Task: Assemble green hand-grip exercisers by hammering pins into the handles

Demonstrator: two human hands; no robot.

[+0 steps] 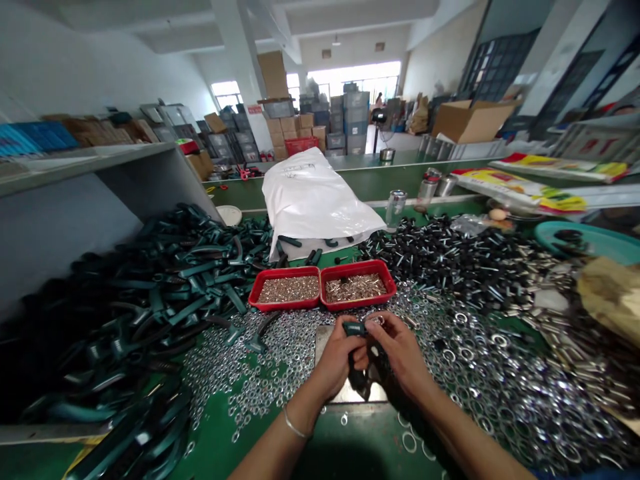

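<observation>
My left hand (343, 353) is closed around a dark green plastic handle (355, 329), held above a metal plate (345, 397). At the handle's right end my right hand (400, 353) pinches a small shiny metal ring (379, 320). Its other fingers curl below, and part of the handle is hidden by both hands. Just beyond the hands stand two red trays side by side. The left tray (285, 307) holds tiny metal pieces, and the right tray (359, 304) holds small metal pins.
Dark green handles (200, 287) are heaped on the left. Small nuts or washers (265, 380) and larger rings (485, 393) cover the green table. Black-headed screws (445, 260) lie piled at the right. A white sack (320, 200) and a glass bottle (397, 208) stand behind the trays.
</observation>
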